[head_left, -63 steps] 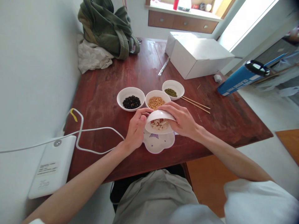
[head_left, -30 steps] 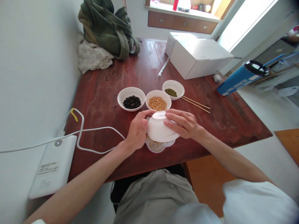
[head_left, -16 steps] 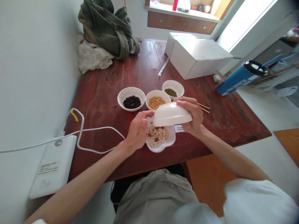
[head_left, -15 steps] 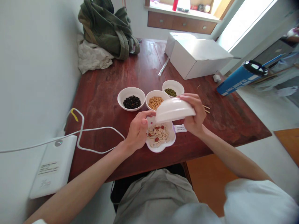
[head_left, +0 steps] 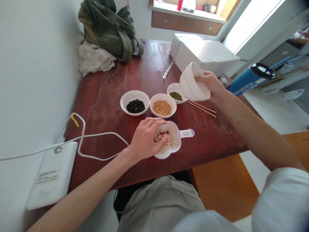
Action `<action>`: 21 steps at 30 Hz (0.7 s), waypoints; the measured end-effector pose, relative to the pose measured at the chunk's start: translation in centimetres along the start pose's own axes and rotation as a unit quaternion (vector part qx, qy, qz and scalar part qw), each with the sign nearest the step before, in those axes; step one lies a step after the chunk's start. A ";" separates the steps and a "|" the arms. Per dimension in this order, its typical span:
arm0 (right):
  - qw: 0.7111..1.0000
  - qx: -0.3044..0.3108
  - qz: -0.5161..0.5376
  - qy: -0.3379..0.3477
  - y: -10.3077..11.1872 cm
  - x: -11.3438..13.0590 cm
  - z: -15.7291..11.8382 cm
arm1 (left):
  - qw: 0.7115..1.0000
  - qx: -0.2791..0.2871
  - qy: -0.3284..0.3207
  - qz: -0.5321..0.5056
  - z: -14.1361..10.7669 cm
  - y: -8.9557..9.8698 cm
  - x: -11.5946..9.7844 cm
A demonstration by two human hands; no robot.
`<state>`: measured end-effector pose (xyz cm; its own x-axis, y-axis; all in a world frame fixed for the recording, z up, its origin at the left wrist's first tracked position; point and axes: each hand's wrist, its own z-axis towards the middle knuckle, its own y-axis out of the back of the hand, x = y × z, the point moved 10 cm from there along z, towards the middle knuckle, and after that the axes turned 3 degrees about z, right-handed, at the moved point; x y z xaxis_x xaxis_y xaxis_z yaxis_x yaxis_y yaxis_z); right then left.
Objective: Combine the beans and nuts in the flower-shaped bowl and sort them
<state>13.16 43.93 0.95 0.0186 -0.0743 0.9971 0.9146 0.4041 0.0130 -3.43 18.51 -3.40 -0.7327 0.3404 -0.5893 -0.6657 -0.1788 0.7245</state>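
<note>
Head view: your right hand [head_left: 210, 82] is up in the air, fingers closed around one edge of a white bowl [head_left: 187, 83] that is tipped on its side — it hangs clear of the table [head_left: 103, 106] and, from here, hides the right edge of a small bowl behind it. Your left hand [head_left: 148, 138] lies over the left part of a flower-shaped dish [head_left: 178, 142], thumb and forefinger held apart with a wide gap; you cannot tell whether the fingertips press on the rim. The dish sits upright near the table's front edge, with pale pieces [head_left: 170, 141] and a few red bits [head_left: 164, 132] inside it, and its labelled handle [head_left: 186, 133] points to the right. Just beyond it stand three white bowls in a bent row: black beans [head_left: 135, 106] on the left, yellow beans [head_left: 162, 108] in the middle, green beans [head_left: 175, 95] at the right and a little farther back. Two chopsticks [head_left: 201, 108] lie to the right of the green beans. Farther off you have a white box [head_left: 207, 54], a blue bottle [head_left: 249, 79] and, at the far left, a green bag [head_left: 108, 32] on a pale cloth [head_left: 95, 59]; a white cable [head_left: 106, 132] loops across the table beside your left arm.
</note>
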 end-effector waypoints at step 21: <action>0.962 0.050 -0.267 0.013 -7.8 -2.0 18.3 | 0.969 0.216 0.031 0.115 -1.2 -2.5 -0.5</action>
<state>-1.36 57.63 0.28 -0.4313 -0.3176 0.8445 0.7540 0.3872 0.5307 -1.57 17.62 -5.30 -0.8709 0.2793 -0.4044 -0.3718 0.1638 0.9137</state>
